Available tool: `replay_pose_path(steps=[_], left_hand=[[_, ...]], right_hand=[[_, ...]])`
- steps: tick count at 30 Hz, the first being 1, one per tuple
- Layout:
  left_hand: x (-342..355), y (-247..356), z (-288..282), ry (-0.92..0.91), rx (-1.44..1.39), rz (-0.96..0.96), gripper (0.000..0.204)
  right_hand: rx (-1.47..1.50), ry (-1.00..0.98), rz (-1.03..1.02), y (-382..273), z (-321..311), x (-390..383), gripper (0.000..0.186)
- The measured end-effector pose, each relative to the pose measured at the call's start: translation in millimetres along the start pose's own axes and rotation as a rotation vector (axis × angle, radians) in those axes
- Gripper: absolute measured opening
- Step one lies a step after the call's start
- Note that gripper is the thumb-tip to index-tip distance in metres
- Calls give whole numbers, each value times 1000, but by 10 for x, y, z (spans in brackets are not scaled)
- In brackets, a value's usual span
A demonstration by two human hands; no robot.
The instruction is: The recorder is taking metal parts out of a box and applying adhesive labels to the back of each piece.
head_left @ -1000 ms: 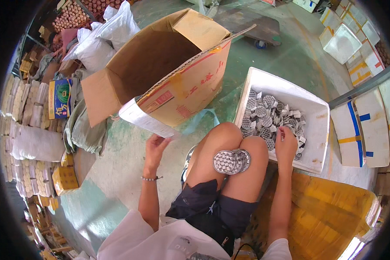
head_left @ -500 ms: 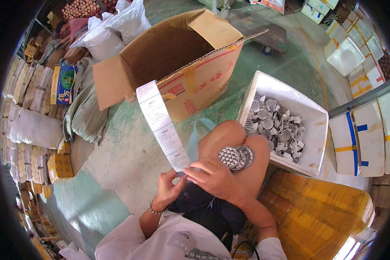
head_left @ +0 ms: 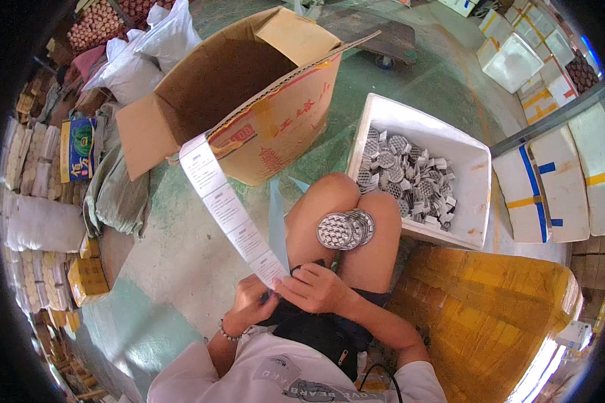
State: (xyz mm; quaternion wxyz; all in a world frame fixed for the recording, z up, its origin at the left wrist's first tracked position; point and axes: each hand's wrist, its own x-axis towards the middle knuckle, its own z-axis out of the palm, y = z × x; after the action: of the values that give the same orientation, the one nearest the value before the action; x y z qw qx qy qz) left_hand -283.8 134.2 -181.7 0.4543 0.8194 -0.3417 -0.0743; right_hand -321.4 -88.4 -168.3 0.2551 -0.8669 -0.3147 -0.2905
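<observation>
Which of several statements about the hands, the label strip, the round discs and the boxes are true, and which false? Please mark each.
1. The left hand and right hand are together at the lower end of the label strip. True.
2. The stack of round discs lies on the floor. False: it rests on the person's legs.
3. The cardboard box stands open. True.
4. The bracelet is on the right wrist. False: it circles the left.
5. The white foam box contains many silvery pieces. True.

wht sacks (head_left: pixel 124 75), drk dolly (head_left: pixel 363 35), foam bxs (head_left: pixel 514 65)
</observation>
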Motion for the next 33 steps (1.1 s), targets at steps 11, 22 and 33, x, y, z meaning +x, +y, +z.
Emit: replay_pose_path(steps=[11,22,33], left_hand=[[-376,-1363,415,270,143,-673,10],[637,-321,522,324,130,13,33],[1300,-259,779,-58,6,-3,30]], right_hand=[[427,192,713,-162,-386,-446,21],[131,426,1163,-104,-729,-822,26],[126,431,1322,63,-670,-1338,34]])
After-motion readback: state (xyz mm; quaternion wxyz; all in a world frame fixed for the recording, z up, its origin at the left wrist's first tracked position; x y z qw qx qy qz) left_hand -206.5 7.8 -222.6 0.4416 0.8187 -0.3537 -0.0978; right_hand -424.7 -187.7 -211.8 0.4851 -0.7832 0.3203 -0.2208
